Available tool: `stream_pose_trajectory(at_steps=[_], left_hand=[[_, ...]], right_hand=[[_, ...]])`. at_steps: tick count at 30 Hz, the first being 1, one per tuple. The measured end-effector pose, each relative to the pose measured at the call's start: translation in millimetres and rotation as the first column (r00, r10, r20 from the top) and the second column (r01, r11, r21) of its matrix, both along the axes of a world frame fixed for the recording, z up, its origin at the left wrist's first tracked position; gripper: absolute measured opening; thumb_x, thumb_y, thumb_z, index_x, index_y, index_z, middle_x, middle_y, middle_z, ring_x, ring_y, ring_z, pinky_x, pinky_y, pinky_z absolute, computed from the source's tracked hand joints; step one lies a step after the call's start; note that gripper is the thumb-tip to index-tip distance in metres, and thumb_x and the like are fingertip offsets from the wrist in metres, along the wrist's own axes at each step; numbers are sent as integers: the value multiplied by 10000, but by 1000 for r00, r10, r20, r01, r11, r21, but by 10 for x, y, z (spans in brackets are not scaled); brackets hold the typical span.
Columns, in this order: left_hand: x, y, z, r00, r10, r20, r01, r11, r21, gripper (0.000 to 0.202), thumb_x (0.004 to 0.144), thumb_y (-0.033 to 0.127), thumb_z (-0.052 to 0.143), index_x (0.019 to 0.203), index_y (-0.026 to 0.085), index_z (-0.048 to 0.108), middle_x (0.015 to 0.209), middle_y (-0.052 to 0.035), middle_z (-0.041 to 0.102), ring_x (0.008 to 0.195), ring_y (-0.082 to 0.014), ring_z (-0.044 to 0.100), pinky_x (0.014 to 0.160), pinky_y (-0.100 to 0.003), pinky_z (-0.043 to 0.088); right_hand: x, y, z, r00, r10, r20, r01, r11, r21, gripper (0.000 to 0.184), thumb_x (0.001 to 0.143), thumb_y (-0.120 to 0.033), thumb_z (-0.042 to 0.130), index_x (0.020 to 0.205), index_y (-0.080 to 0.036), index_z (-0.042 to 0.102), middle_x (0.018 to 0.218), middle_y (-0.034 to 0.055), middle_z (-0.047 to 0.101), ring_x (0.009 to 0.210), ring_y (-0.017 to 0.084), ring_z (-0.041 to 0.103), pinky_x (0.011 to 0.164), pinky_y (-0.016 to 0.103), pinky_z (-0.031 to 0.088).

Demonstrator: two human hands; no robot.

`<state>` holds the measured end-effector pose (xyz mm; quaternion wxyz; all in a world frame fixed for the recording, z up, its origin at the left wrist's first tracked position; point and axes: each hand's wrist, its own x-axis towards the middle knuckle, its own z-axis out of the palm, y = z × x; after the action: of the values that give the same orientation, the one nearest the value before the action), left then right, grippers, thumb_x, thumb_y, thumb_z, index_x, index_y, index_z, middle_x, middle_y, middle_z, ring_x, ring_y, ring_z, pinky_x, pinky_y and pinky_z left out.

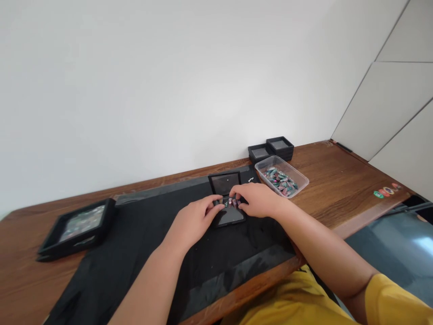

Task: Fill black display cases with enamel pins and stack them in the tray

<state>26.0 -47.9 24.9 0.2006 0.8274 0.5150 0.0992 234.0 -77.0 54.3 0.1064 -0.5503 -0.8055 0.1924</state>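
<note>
A small black display box [228,215] lies on the black mat [142,253] with its hinged lid [226,183] standing up behind it. Small pink and green stones [230,202] sit along the box's far edge. My left hand [196,221] rests at the box's left side, fingers curled with the tips on that edge. My right hand [257,198] comes in from the right, fingers bent and pinched down over the stones. Whether either hand actually holds a stone is hidden by the fingers.
A clear plastic tub [297,177] of several coloured stones stands right of the mat. Two black boxes [270,149] are stacked by the wall behind it. A larger black tray [76,225] of stones sits at the left. Round coloured stickers [385,191] mark the wooden desk's right edge.
</note>
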Motion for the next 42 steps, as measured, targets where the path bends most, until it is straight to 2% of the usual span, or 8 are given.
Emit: stream_pose_trajectory(at_steps=[12,21,30,42], left_hand=[[9,5,-30,1000,13,-15,-13,1000,-23,461,928,501,408,1210,263,685,718,-3,667,639,-208,625,558,-273,384],[15,-1,-24,1000,18,-25,-19,999,-34,488,923,518,409,1221,244,682,681,1,633,622,-207,605,556,-281,363],[22,-10,-1,999,30,-26,-30,999,-12,458,931,489,415,1219,259,687,696,-1,654,652,-210,633,572,-278,390],[34,-30,23,1000,10,-18,-11,999,-50,468,922,468,405,1238,253,675,708,-9,649,652,-215,620,579,-286,380]], right_hand=[[-11,-4,11,998,-43,38,42,999,22,361,843,-124,642,1191,-218,645,1111,57,739,1039,239,658,866,336,450],[-14,-1,-16,998,-48,32,46,997,59,391,843,-129,637,1222,-224,623,1123,48,734,1057,234,655,882,328,437],[-16,-1,-6,997,-52,65,49,997,56,399,833,-116,639,1214,-232,616,1110,41,737,1054,233,654,855,321,434],[-19,-14,15,996,-75,57,73,997,29,425,825,-149,696,1234,-228,609,1119,49,736,1069,235,645,853,319,422]])
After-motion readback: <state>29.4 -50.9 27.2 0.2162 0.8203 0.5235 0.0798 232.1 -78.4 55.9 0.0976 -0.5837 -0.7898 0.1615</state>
